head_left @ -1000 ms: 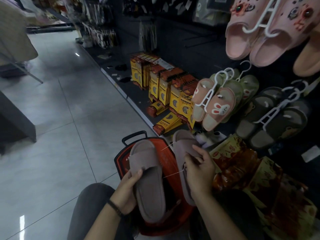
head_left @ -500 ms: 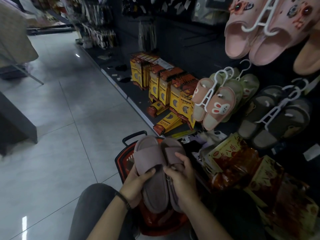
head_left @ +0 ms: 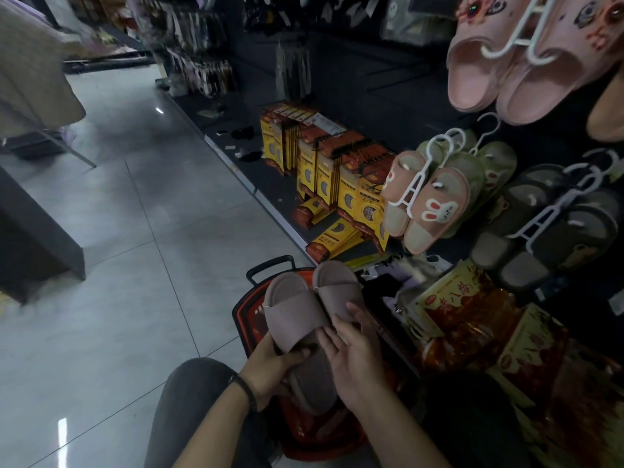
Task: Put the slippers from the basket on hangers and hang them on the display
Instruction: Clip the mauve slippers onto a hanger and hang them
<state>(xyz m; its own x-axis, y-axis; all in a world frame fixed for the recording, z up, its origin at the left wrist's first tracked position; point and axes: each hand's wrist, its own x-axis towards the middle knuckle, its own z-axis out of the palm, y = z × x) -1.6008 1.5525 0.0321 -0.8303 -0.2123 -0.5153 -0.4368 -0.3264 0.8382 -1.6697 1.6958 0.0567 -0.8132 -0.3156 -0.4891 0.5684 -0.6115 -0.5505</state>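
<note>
I hold a pair of mauve fabric slippers [head_left: 297, 312] side by side over the red basket [head_left: 251, 309] on the floor. My left hand [head_left: 270, 369] grips the left slipper from below, thumb on its insole. My right hand [head_left: 354, 352] rests on the right slipper [head_left: 337, 285], fingers spread over its strap. No hanger is on this pair. On the dark display to the right, other pairs hang on white hangers: rabbit slippers [head_left: 429, 201], dark slippers [head_left: 547, 228] and pink slippers [head_left: 516, 55].
Yellow and orange boxes [head_left: 337, 177] stand on the low shelf beyond the basket. Red and gold packets [head_left: 472, 315] lie on the shelf beside my right hand. Grey tiled floor [head_left: 135, 248] stretches to the left, with a dark counter [head_left: 37, 238] at the far left.
The two slippers were apart, joined by a thin thread. My hands have brought them together side by side and raised them a little over the basket.
</note>
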